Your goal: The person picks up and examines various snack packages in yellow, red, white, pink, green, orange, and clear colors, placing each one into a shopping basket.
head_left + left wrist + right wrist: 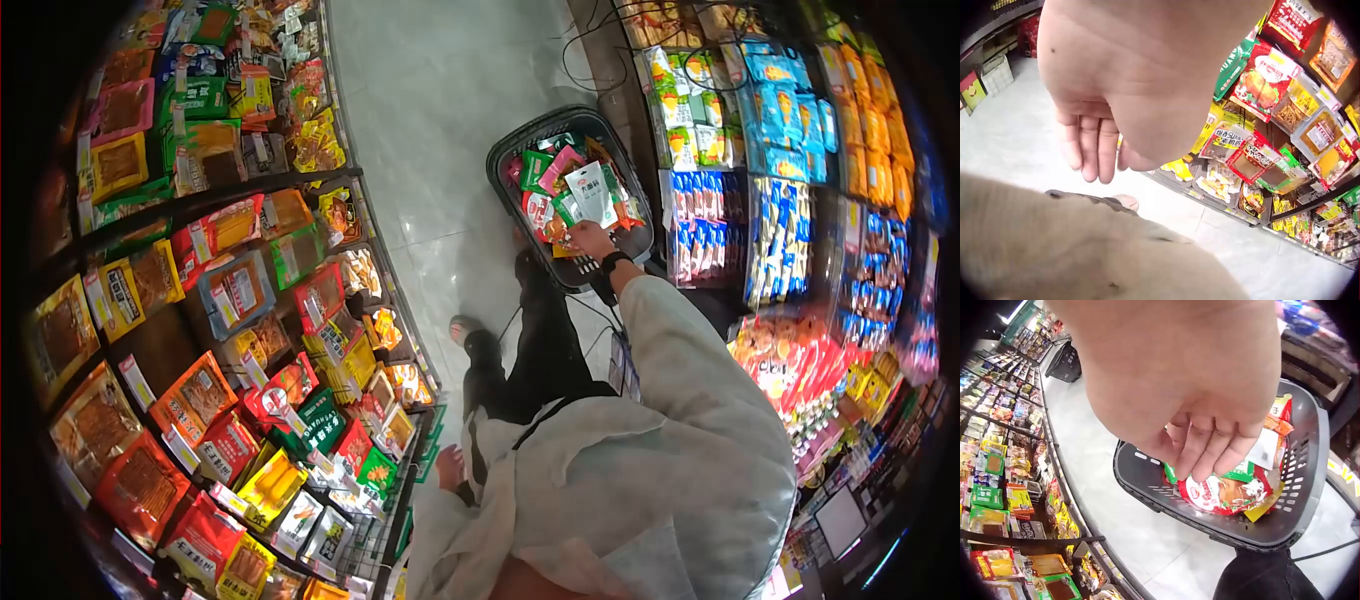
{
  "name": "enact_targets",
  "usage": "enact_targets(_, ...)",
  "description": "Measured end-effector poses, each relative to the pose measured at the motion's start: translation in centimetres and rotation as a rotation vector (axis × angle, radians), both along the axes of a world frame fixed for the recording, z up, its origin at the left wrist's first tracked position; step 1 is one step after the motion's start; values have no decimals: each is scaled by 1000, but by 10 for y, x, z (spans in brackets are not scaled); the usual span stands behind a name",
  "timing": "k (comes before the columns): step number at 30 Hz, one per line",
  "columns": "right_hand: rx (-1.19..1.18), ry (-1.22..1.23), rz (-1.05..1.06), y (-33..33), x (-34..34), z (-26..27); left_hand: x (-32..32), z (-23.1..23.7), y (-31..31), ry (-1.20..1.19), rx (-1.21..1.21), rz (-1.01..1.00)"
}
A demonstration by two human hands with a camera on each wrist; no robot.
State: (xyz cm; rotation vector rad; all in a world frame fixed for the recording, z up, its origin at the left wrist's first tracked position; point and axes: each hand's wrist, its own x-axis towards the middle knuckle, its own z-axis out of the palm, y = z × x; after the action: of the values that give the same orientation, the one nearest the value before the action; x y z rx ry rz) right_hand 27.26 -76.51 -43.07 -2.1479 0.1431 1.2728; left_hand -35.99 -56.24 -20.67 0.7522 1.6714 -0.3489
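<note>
In the head view a black basket (497, 182) holds several colourful packets, with a white and green packet (592, 195) on top. My right hand (592, 240) is over its near side, just below that packet. Loosely bent fingers (1210, 447) hang above a red and white packet (1225, 492) in the right wrist view; nothing is visibly gripped, and whether the fingertips touch a packet is hidden. Low beside the left leg hangs my left hand (452, 468), its fingers (1091, 147) relaxed and empty, near the shelf of packets (1250, 159).
Shelves of packaged food (215, 300) run along the left, and more snack shelves (705, 225) stand at the right. Between them lies a grey tiled floor (430, 130). Black cables (585, 50) hang at the top. Another dark basket (1065, 364) sits farther down the aisle.
</note>
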Motion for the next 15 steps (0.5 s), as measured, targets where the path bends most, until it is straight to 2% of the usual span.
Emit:
enact_targets(1,29,60,-55,6,12,-3,20,13,-7,95,41,64)
enact_targets(2,57,120,-111,9,23,-14,27,9,-7,50,-69,98)
enact_targets(3,31,42,-68,11,34,-25,30,11,-10,17,40,-223)
enact_targets(5,-19,-103,29,9,44,-67,74,63,-19,-40,248,-859)
enact_targets(6,-65,-60,6,10,52,-84,86,79,-25,28,225,-758)
enact_targets(7,-90,-119,59,10,62,-93,74,80,-33,75,183,-529)
enact_targets(8,-113,-180,113,10,73,-97,59,79,-42,125,167,-292)
enact_targets(9,-136,-241,164,10,84,-104,21,75,-53,154,130,72)
enact_targets(10,-164,-238,149,12,93,-115,5,87,-57,202,139,-212)
enact_targets(11,-191,-237,135,12,103,-136,15,91,-56,247,144,-494)
enact_targets(13,-249,-180,205,15,116,-170,55,122,-53,238,81,-607)
enact_targets(15,-345,-40,244,31,133,-170,89,128,-54,284,56,-545)
